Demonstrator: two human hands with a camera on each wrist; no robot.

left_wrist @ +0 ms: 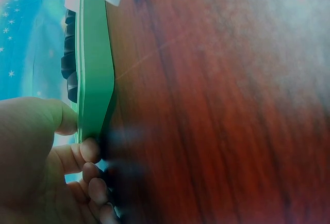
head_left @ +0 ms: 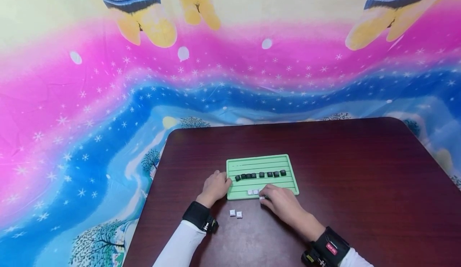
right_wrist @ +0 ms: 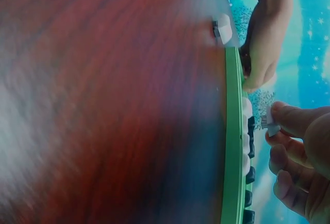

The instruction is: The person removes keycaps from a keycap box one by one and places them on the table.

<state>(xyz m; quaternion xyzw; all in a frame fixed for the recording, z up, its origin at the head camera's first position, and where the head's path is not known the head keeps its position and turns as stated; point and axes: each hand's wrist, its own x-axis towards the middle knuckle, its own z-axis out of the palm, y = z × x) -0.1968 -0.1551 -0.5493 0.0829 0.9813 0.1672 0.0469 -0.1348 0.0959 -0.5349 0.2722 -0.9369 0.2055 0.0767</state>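
A shallow light-green tray (head_left: 259, 163) with ridged rows lies on the table. My left hand (head_left: 216, 187) grips its near left corner, thumb on the rim and index finger against the underside in the left wrist view. Across the tray's middle runs a line of several black keycaps (head_left: 261, 175). White keycaps (head_left: 250, 192) sit side by side in the row nearest me, partly hidden by my right hand (head_left: 282, 203). That hand pinches another white keycap (right_wrist: 271, 125) between thumb and index finger, just above the tray's front edge, its underside facing the table.
Two loose white keycaps, one on the left (head_left: 232, 213) and one on the right (head_left: 239, 215), lie on the dark wooden table (head_left: 345, 171) in front of the tray. A colourful printed cloth (head_left: 230, 67) hangs behind the table's far edge.
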